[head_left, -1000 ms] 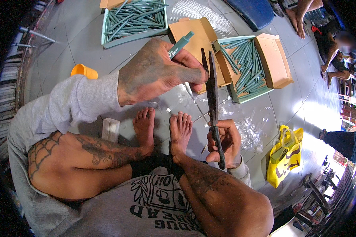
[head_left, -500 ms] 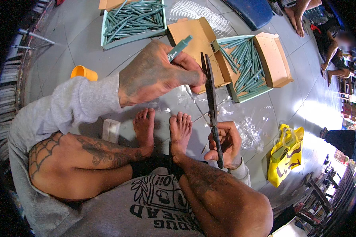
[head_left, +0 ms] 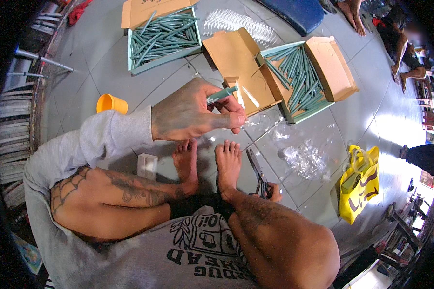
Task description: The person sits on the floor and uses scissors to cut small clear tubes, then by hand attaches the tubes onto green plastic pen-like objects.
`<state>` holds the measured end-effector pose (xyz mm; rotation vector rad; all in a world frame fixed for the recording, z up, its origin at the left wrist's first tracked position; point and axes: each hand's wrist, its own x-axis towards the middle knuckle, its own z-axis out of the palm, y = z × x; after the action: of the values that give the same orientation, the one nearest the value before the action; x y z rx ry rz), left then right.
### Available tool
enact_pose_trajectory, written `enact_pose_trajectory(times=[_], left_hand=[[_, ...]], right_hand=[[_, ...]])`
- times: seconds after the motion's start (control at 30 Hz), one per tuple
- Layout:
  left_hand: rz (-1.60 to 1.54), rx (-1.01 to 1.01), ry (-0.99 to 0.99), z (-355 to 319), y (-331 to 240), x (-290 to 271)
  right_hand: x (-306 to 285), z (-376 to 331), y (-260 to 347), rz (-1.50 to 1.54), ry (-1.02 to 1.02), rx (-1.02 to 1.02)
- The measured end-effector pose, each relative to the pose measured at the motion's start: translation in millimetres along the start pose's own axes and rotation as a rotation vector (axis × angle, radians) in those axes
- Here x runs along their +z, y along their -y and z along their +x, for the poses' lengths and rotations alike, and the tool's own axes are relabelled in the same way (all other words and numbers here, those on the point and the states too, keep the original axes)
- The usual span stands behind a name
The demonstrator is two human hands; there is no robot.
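Observation:
My left hand point(head_left: 197, 111) is raised above my feet with its fingers closed. A green pen point(head_left: 222, 95) sticks out between its fingers. Something small and pale shows at the thumb and fingertip, too small to make out. My right hand point(head_left: 275, 191) is low beside my right shin, partly hidden by it, fingers curled at the handles of dark scissors point(head_left: 256, 166). The scissor blades point away from me, close to the floor. Beyond my left hand are an open box point(head_left: 130, 53) and a second open box point(head_left: 330, 72), both full of similar green pens.
An empty cardboard box point(head_left: 226, 55) lies open between the pen boxes. Clear plastic scraps point(head_left: 306, 159) litter the floor. White small pieces point(head_left: 236, 24) lie in rows at the back. An orange cup point(head_left: 112, 104), a clear container point(head_left: 147, 165) and a yellow bag point(head_left: 359, 185) stand around.
My right hand and the scissors have dropped from beside my left fingertips down toward the floor. My left hand still holds the pen, a little lower.

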<state>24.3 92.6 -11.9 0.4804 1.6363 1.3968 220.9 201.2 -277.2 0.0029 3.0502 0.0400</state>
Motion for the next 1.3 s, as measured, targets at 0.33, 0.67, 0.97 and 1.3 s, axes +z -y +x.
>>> enact_pose_trajectory(times=[0.33, 0.67, 0.97, 1.3], left_hand=[[0.344, 0.086, 0.017, 6, 18, 1], [0.575, 0.085, 0.075, 10, 17, 17], [0.462, 0.266, -0.227, -2, 18, -26], [0.363, 0.212, -0.385, -24, 89, -15]], right_hand=[[4, -3, 7, 0.102, -0.019, 0.053], [-177, 38, -117, 1.385, 0.179, -0.007], [-211, 120, -42, 1.313, -0.305, -0.111], [-166, 108, -22, 1.352, -0.06, 0.016]])
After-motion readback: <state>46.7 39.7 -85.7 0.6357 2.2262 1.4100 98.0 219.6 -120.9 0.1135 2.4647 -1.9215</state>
